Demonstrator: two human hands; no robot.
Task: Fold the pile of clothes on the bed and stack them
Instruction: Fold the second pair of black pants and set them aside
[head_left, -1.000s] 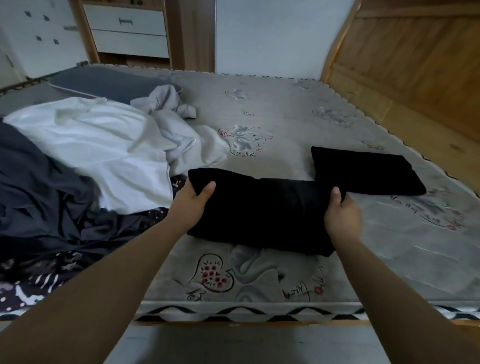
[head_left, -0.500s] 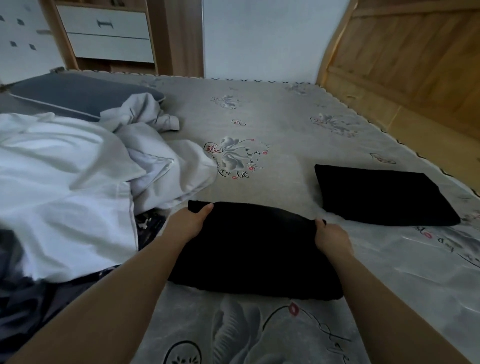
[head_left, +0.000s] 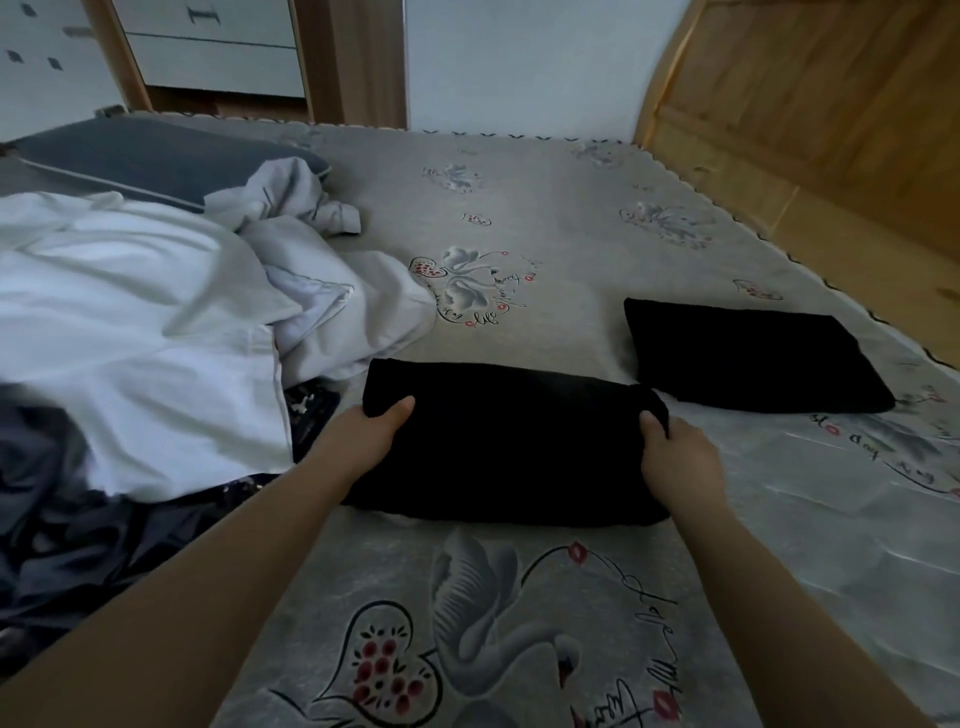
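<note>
A person's left hand (head_left: 363, 441) and right hand (head_left: 675, 462) grip opposite ends of a folded black garment (head_left: 514, 441) on a grey printed mattress (head_left: 545, 249). A second folded black garment (head_left: 748, 353) lies just beyond the first, to its right. Unfolded white clothes (head_left: 140, 332) and dark clothes (head_left: 78, 535) are heaped to its left.

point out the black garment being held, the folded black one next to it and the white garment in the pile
held black garment (head_left: 509, 447), head view, middle of its top face
folded black garment (head_left: 753, 356), head view, centre of its top
white garment (head_left: 130, 332), head view, its broad flat middle
</note>
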